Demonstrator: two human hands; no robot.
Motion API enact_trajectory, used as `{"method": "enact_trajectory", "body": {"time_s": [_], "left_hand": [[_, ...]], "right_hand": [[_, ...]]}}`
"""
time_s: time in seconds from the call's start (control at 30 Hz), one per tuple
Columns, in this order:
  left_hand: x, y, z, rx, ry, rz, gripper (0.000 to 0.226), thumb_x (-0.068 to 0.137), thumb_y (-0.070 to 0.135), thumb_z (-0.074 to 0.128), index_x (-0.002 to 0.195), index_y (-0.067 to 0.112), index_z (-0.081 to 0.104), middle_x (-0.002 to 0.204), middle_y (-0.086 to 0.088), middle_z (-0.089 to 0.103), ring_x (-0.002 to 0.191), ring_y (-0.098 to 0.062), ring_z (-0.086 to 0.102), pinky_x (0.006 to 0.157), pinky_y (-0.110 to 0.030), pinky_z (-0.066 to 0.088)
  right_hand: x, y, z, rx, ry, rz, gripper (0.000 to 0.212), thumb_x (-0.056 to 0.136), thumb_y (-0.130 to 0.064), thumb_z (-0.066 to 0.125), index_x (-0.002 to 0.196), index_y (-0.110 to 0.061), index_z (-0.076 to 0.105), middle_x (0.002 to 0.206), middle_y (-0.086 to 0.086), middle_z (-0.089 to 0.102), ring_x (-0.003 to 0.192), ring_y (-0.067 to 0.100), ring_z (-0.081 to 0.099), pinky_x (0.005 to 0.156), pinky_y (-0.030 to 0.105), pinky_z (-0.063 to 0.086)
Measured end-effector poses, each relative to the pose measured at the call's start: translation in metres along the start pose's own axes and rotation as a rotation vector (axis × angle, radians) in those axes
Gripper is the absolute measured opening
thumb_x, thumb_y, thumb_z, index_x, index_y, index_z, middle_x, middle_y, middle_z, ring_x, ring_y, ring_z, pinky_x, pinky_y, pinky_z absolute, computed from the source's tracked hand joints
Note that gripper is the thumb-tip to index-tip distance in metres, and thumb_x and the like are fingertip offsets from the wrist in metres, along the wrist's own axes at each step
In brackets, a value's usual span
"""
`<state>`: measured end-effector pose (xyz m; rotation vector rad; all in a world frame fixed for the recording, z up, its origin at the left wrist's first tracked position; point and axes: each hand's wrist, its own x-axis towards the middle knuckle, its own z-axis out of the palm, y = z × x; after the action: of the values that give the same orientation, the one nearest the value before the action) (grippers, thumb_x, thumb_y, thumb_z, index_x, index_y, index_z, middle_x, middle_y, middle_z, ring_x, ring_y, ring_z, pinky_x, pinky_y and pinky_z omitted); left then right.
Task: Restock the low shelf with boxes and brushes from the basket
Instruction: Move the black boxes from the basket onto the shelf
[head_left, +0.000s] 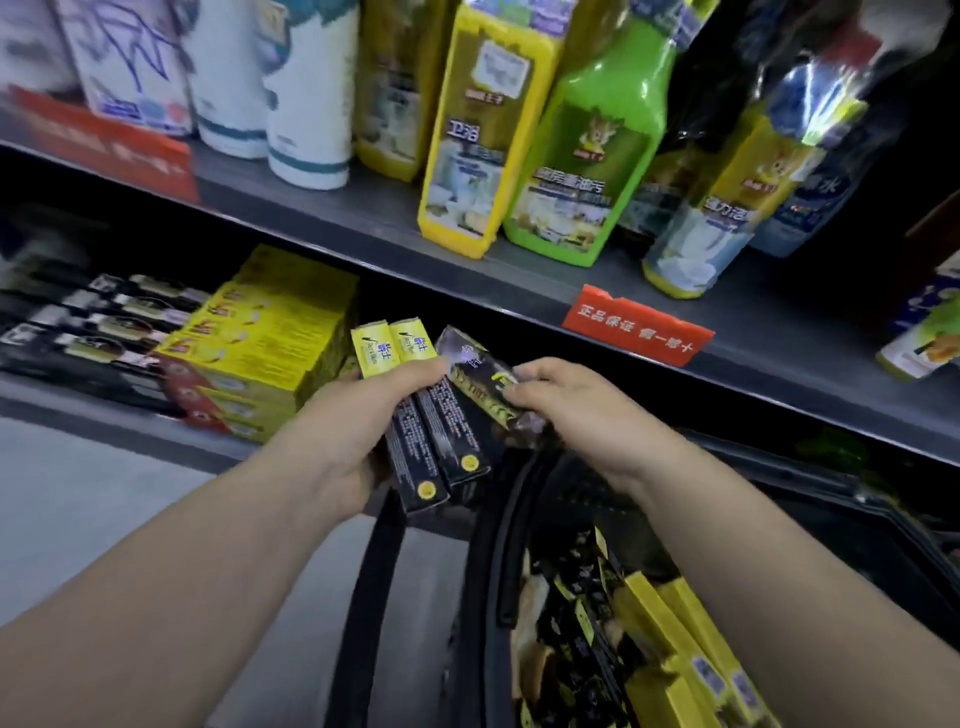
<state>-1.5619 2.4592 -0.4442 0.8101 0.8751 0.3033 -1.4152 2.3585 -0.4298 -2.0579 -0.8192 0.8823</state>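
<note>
Forearms enter from the bottom edge. At far left, the low shelf (62, 395) carries black packs (104, 322) beside stacked yellow boxes (270, 332). The left hand (358, 431) grips 2 black-and-yellow boxes (431, 431) side by side in front of that shelf, with its fingers curled round them. The right hand (561, 405) pinches a dark wrapped packet (478, 374) that touches the 2 boxes; its contents cannot be told. Below right, the basket (769, 462) holds loose yellow boxes (670, 623) and dark packets (587, 649).

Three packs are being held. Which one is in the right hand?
The shiny dark wrapped pack, pinched by the right hand; the left hand grips the two yellow-topped boxes.
</note>
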Motion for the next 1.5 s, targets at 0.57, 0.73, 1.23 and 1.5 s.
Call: {"method": "enact_trajectory", "body": {"time_s": [0.57,0.73,1.23,1.5], "left_hand": [[0.075,0.019,-0.088,-0.122,0.371,0.103,0.035,0.077,0.005,0.072,0.108,0.01,0.057,0.092,-0.012,0.069,0.07,-0.024,0.067,0.056,-0.032,0.052],[0.087,0.016,-0.088,-0.101,0.359,0.115,0.042,0.075,0.002,0.072,0.113,0.01,0.057,0.092,-0.011,0.071,0.069,-0.023,0.069,0.056,-0.033,0.055],[0.092,0.013,-0.087,-0.175,0.431,0.117,0.042,0.075,0.01,0.075,0.112,0.014,0.057,0.088,-0.006,0.069,0.053,-0.014,0.066,0.038,-0.023,0.048],[0.089,0.006,-0.078,-0.138,0.306,0.1,0.038,0.076,0.024,0.076,0.11,0.015,0.061,0.099,-0.008,0.072,0.075,-0.024,0.073,0.056,-0.04,0.057]], "right_hand": [[0.251,0.027,0.09,-0.723,-0.028,0.021,0.044,0.102,-0.012,0.028,0.145,-0.003,0.027,0.136,0.012,0.042,0.093,0.013,0.039,0.069,0.012,0.035],[0.282,0.059,0.109,-0.673,-0.149,0.04,0.028,0.101,-0.015,0.031,0.094,-0.019,0.058,0.105,0.003,0.046,0.071,0.008,0.037,0.06,0.008,0.029],[0.203,-0.021,0.106,-0.531,-0.632,-0.022,0.039,0.09,0.002,0.038,0.118,-0.019,0.056,0.126,0.008,0.058,0.11,0.019,0.055,0.085,0.027,0.044],[0.139,-0.014,0.083,-0.096,-0.691,0.037,0.053,0.085,-0.012,0.065,0.131,-0.013,0.039,0.12,0.009,0.061,0.096,0.016,0.065,0.072,0.028,0.053]]}}
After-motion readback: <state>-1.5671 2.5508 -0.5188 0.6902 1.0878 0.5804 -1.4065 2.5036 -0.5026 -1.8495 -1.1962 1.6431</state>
